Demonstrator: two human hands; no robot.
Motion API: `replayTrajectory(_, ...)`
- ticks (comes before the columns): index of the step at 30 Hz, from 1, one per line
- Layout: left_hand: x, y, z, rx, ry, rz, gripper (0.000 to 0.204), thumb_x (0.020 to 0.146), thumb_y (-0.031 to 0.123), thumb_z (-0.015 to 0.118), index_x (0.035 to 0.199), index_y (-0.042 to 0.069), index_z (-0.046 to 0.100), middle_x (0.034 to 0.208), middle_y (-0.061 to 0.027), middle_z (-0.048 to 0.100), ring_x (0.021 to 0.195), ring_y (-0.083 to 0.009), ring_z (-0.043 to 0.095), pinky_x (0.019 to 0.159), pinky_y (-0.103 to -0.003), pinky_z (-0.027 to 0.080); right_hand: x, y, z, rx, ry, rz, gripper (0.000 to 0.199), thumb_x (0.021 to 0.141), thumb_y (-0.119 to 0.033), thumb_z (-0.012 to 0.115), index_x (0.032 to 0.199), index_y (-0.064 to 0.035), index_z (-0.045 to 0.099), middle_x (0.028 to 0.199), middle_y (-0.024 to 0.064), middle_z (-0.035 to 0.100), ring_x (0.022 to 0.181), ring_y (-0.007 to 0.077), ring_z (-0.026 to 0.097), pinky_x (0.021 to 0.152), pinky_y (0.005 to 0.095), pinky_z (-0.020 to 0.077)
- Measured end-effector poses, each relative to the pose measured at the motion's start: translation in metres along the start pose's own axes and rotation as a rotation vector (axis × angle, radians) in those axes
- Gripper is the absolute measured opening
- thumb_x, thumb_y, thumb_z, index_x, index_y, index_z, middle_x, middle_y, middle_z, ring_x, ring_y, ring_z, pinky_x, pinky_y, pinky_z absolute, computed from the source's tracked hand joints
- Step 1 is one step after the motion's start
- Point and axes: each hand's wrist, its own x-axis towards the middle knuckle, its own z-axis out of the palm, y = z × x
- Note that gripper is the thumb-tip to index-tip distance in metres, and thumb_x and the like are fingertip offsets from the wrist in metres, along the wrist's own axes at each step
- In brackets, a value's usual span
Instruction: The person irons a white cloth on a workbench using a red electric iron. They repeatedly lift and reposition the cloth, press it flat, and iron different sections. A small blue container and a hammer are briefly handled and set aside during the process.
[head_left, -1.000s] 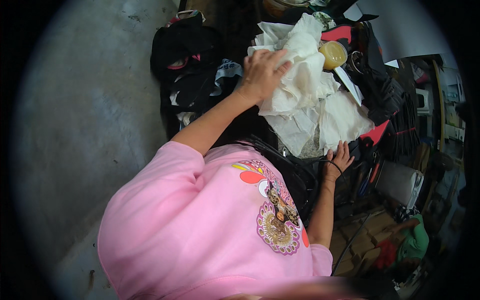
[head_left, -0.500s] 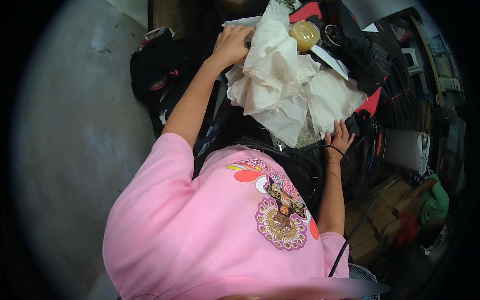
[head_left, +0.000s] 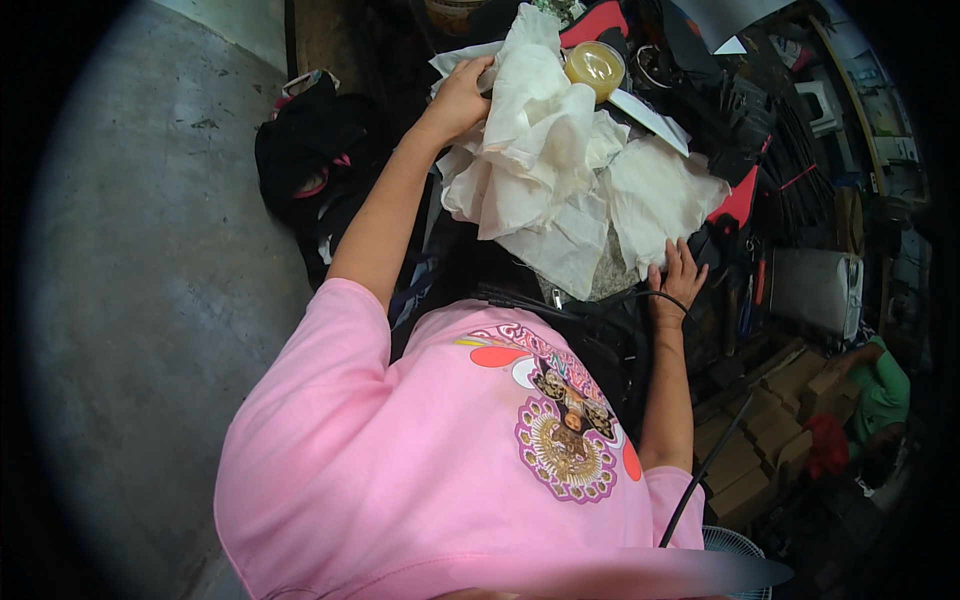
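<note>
A heap of crumpled, thin off-white cloth (head_left: 540, 150) lies on the work surface in front of me. At its far left, my left hand (head_left: 462, 102) is closed with bent fingers at a raised fold; the fingertips are partly hidden by the fabric. My right hand (head_left: 680, 278) rests with fingers spread at the near right corner of a flatter cloth piece (head_left: 660, 195), touching its edge. A speckled grey surface (head_left: 612, 268) shows between the cloths. Beyond the heap stands a round tub of yellowish stuff (head_left: 595, 70).
Right of the tub lie a white flat piece (head_left: 650, 120) and red-and-black pieces (head_left: 738, 200). A black cable (head_left: 655, 294) crosses my right wrist. Black bags (head_left: 310, 150) sit at the left. Cardboard boxes (head_left: 760, 430) and a person in green (head_left: 880, 390) are at the lower right.
The whole view has shifted slightly. My left hand stays at the cloth fold and has barely moved. My right hand remains in the same place on the cloth's edge.
</note>
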Motion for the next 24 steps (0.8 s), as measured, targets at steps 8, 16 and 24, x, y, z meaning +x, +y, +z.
replayTrajectory(8, 0.009, -0.008, -0.013, -0.455, -0.151, -0.138, 0.055, 0.08, 0.002, 0.058, 0.135, 0.003, 0.052, 0.124, -0.0091, 0.06, 0.11, -0.0179, 0.057, 0.095, -0.031, 0.046, 0.014, -0.006, -0.025, 0.042, -0.028, -0.019, 0.046, 0.08, -0.032, 0.069, 0.123, -0.0163, 0.062, 0.131, 0.0089, 0.052, 0.125, 0.0291, 0.047, 0.11, 0.0618, 0.0225)
replayTrajectory(16, -0.037, 0.097, 0.026, -0.025, 0.422, 0.535, 0.038, 0.072, -0.003, 0.061, 0.109, 0.007, 0.063, 0.113, -0.0116, 0.061, 0.106, -0.0311, 0.055, 0.093, -0.041, 0.044, 0.04, 0.0, -0.049, 0.056, -0.114, -0.073, 0.031, 0.081, -0.033, 0.069, 0.109, -0.02, 0.07, 0.115, 0.0018, 0.062, 0.12, 0.0259, 0.051, 0.109, 0.0607, 0.0228)
replayTrajectory(24, -0.097, 0.116, 0.142, 0.42, -0.548, 0.646, 0.048, 0.081, 0.032, 0.07, 0.12, 0.007, 0.058, 0.133, -0.0107, 0.053, 0.132, -0.0277, 0.044, 0.107, -0.055, 0.035, 0.028, 0.014, -0.046, 0.107, -0.151, -0.022, 0.03, 0.084, -0.029, 0.067, 0.112, -0.0182, 0.071, 0.117, 0.003, 0.064, 0.122, 0.0259, 0.051, 0.112, 0.0528, 0.0229)
